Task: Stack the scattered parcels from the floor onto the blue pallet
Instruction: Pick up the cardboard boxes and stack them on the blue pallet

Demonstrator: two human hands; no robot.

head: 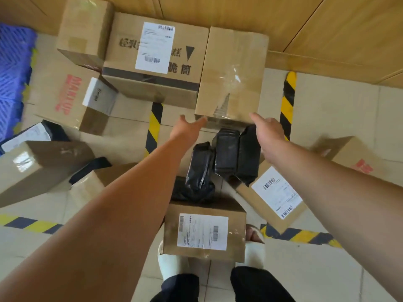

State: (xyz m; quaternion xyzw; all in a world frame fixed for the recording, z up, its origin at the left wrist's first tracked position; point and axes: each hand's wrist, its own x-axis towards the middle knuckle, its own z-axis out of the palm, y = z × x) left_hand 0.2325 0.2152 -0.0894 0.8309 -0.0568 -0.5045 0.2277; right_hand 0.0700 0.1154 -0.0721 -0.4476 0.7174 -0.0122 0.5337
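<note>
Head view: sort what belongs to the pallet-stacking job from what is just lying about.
Job: blue pallet; taped carton; big labelled carton; black bagged parcels; carton at the feet; left hand; right hand.
Lying about: striped floor tape; wooden wall panels; white slippers.

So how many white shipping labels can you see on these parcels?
5: printed back box, red-lettered left box, black parcel far left, nearest box, lower-right box. Others may be hidden underneath.

Striped tape [287, 99] (yellow-black) crosses tiled floor [327, 280].
</note>
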